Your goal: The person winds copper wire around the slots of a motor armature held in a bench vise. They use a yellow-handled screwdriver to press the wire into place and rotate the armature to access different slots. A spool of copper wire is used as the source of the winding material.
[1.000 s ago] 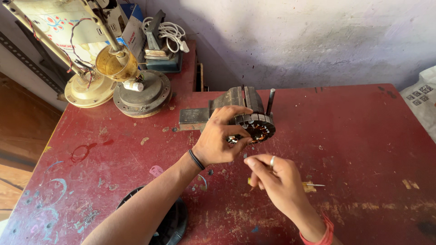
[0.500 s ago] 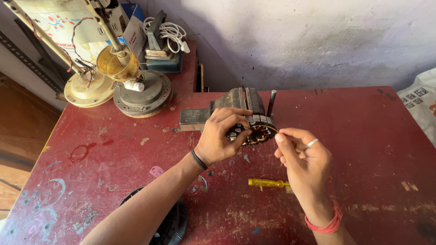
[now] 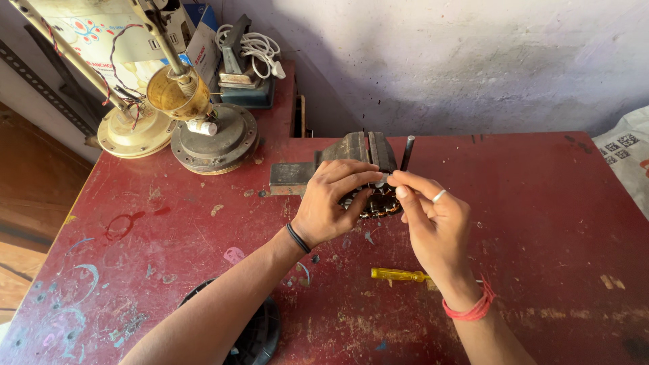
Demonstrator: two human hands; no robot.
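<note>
A small metal bench vise (image 3: 351, 154) stands on the red table (image 3: 541, 223) and clamps a round motor stator with copper windings (image 3: 380, 201). My left hand (image 3: 332, 203) grips the stator from the left, fingers curled over its top. My right hand (image 3: 429, 213), with a ring and a red thread at the wrist, pinches at the stator's upper edge beside the left fingertips; what it pinches is too small to tell. A yellow-handled screwdriver (image 3: 399, 274) lies on the table below my right hand.
Two old fan motor housings (image 3: 215, 138) with rods and wires stand at the back left. A charger with a white cable (image 3: 257, 47) and boxes sit behind them. A black round object (image 3: 260, 331) lies at the near edge. A printed sack (image 3: 625, 159) sits at the right.
My right hand has put down the yellow screwdriver and risen from the table to the top of the stator. My left hand has stayed on the stator.
</note>
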